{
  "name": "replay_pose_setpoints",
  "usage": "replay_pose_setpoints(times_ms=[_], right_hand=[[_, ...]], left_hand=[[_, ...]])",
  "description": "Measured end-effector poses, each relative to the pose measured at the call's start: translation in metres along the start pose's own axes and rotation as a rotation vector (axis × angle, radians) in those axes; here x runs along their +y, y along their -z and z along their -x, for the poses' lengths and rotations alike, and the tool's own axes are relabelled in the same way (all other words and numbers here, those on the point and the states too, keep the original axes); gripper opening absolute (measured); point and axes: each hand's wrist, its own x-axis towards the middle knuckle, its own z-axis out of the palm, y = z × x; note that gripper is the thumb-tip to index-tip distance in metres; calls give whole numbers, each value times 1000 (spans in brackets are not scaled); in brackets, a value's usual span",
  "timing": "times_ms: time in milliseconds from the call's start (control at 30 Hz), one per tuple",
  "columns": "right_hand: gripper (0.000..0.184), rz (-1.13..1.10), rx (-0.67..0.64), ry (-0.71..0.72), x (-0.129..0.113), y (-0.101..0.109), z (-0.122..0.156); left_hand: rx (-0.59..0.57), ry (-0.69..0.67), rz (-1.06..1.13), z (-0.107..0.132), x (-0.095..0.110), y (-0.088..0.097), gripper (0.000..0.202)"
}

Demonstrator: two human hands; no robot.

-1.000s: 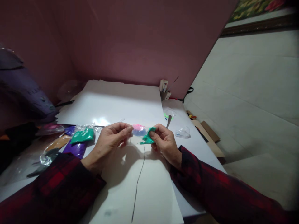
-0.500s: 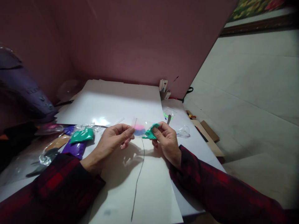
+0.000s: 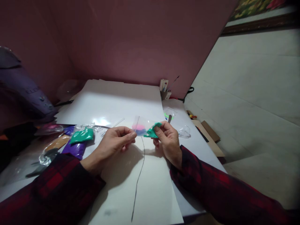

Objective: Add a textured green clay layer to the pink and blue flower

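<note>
A small clear plastic bag [image 3: 142,122] is stretched between my hands over the white paper [image 3: 122,193], which bears a long, wavy black line. Soft green stuff, like modelling clay, [image 3: 152,131] fills the bag's right end. My right hand [image 3: 167,136] pinches that end, thumb on top. At the bag's lower left corner, my left hand [image 3: 119,137] is closed with thumb and forefinger together. Pink and blue patches [image 3: 139,128] show at the bag's left part; whether printed on it or seen through it, I cannot tell.
To the left lie a green packet [image 3: 82,135], a purple packet [image 3: 74,149] and dark-handled scissors [image 3: 38,170]. A stack of white sheets [image 3: 122,100] covers the back of the table. A pen holder [image 3: 165,93] stands behind, and a crumpled clear bag [image 3: 184,132] lies right.
The bag's left end has tilted up slightly and shifted, and its pink and blue patches look more crumpled. Both hands stay almost in place, with the right still gripping the green end.
</note>
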Motion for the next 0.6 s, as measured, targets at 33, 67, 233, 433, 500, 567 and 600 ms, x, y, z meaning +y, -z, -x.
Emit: replay_pose_setpoints(times_ms=[33,67,233,433,500,567,600], right_hand=[[20,1,-1,2,0,0,0],[20,4,-6,2,0,0,0],[20,14,-9,2,-1,0,0],[22,37,-84,-53,-1,0,3],[22,62,-124,-56,-1,0,4],[21,64,-140,-57,-1,1,5],[21,59,-141,-59,-1,1,5]], left_hand=[[-3,0,-12,0,0,0,24],[-9,-3,-19,1,1,0,25],[-29,-16,4,1,2,0,25],[19,-114,73,0,3,1,18],[19,-122,75,0,4,2,17],[11,-108,73,1,5,3,17],[7,-103,76,2,5,3,18]])
